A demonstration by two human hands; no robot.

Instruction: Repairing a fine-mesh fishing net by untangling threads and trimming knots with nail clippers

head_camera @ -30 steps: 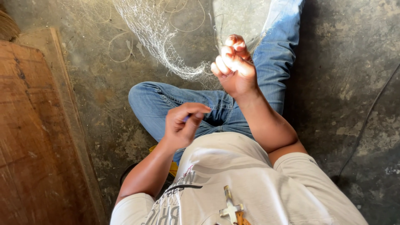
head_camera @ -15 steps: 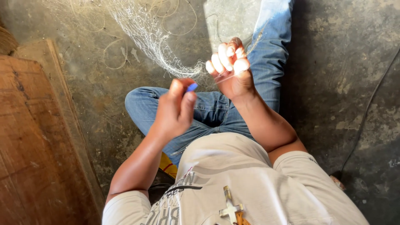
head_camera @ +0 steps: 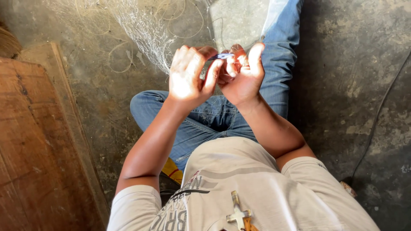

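Note:
My left hand (head_camera: 188,72) pinches a small blue netting needle (head_camera: 220,56) between thumb and fingers. My right hand (head_camera: 242,70) is raised against it, fingers curled around fine strands of a white fishing net (head_camera: 145,32). The net spreads away over the concrete floor toward the upper left. Both hands meet above my bent leg in blue jeans (head_camera: 205,115). Which strands pass through the needle is too fine to see.
A worn wooden board (head_camera: 38,145) lies along the left. Loose loops of line (head_camera: 120,55) lie on the grey concrete floor (head_camera: 355,85). A thin dark cord (head_camera: 376,124) runs down the right side. A yellow object (head_camera: 173,171) shows under my leg.
My left hand rose from my lap to the right hand, bringing the blue needle up to the net strands. The right hand stayed raised, holding the net.

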